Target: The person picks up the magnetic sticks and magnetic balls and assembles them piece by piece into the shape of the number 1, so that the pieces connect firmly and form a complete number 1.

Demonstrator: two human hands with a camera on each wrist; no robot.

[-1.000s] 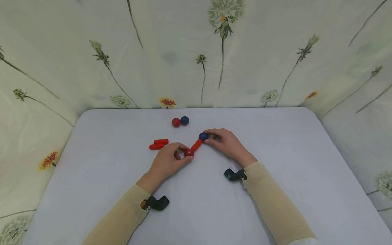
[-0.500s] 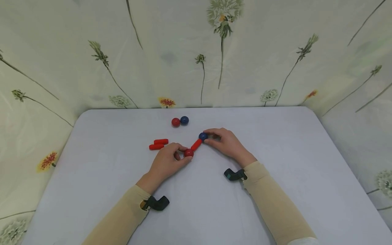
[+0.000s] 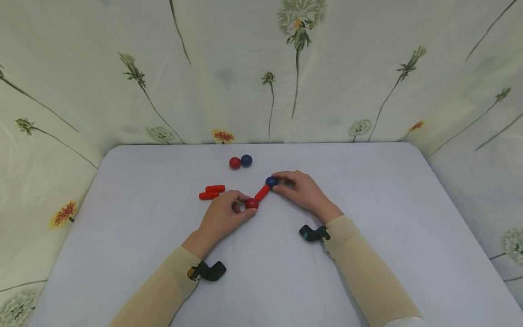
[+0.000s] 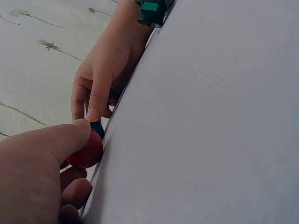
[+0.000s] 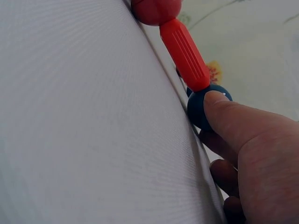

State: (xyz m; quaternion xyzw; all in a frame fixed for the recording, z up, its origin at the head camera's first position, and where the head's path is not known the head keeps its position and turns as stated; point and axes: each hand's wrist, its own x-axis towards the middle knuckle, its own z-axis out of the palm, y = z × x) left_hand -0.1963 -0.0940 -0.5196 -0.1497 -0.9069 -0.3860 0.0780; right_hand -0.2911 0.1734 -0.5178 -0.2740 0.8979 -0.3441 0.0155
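Between thumb and fingers, my left hand (image 3: 224, 215) pinches a glossy red ball (image 3: 252, 204) on the white table. My right hand (image 3: 301, 190) pinches a dark blue ball (image 3: 271, 182), farther back and to the right. A ridged red rod (image 5: 185, 55) joins the two balls, one at each end, as the right wrist view shows clearly. In the left wrist view the red ball (image 4: 87, 151) covers the rod and most of the blue ball (image 4: 97, 128).
Two more red rods (image 3: 214, 188) lie side by side just beyond the left hand. Farther back, a second red ball (image 3: 234, 163) touches a second blue ball (image 3: 246, 161). The white tabletop (image 3: 261, 272) ends at a flower-print cloth (image 3: 229, 100) behind.
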